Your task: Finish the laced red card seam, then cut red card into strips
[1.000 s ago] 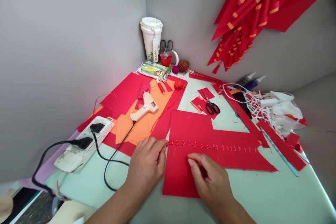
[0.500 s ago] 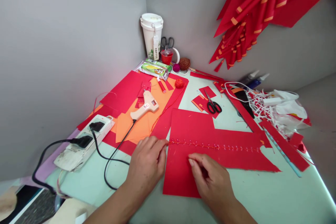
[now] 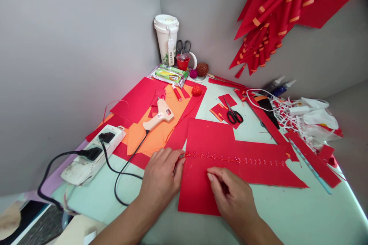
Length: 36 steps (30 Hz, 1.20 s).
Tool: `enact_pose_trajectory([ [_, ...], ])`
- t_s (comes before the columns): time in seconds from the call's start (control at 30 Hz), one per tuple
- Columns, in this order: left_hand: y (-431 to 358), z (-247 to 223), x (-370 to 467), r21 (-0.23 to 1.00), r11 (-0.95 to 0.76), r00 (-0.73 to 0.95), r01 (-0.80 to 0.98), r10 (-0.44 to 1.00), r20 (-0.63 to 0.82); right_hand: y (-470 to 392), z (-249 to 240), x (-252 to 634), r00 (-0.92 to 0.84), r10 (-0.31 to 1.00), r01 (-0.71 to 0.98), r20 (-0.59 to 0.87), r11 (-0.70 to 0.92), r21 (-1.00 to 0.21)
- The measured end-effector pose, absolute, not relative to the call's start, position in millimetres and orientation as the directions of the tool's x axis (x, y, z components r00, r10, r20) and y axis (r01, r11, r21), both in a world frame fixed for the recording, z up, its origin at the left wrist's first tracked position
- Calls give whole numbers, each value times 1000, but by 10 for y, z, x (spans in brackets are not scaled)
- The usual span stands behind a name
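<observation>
On the pale green worktop (image 3: 290,208), front and centre: red card (image 3: 198,195), lying flat, thin red cord (image 3: 221,158) running across it roughly left to right, small loops along its length. Far right end of the card is notched.

Left hand (image 3: 163,172): at the card's left edge, thumb and forefinger pinching the cord's left end. Small dark item at those fingertips, too small to identify. Right hand (image 3: 230,191): over the lower part of the card, below the cord, thumb and forefinger together; can't tell whether a fine thread sits between them.

Left of the card: cream glue gun (image 3: 158,115) on its side on orange paper (image 3: 140,138), its black cable curving down beside the left hand. White power strip (image 3: 92,157) further left, two black plugs in it.

Beyond the card: black-handled scissors (image 3: 235,116) on small red pieces, blades partly apart. Orange-red ball (image 3: 196,91) near the red tube (image 3: 176,93). Back corner: white lidded cup (image 3: 166,42) upright, snack packet (image 3: 168,75) in front, red pot (image 3: 182,63) beside it, then purple ball (image 3: 193,73) touching or just beside brown ball (image 3: 202,69).

Right side: white shreds (image 3: 283,111) heaped, light blue stick (image 3: 312,168) along a red strip (image 3: 319,160). Red rolls (image 3: 283,2) with orange bands hang upper right.
</observation>
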<state>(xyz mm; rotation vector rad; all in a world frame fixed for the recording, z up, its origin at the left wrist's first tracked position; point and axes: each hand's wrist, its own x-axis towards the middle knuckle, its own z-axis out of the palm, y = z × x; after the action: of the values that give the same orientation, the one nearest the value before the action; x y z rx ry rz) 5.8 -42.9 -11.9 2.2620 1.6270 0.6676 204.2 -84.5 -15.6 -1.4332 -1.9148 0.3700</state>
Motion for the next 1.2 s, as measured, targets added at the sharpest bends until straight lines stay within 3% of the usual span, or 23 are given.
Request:
enact_pose_trajectory([
  [1.2,-403,-139,84,418,-347,276,840,935,222,-836,-166,2060,-154,902,714,404,384,-585],
])
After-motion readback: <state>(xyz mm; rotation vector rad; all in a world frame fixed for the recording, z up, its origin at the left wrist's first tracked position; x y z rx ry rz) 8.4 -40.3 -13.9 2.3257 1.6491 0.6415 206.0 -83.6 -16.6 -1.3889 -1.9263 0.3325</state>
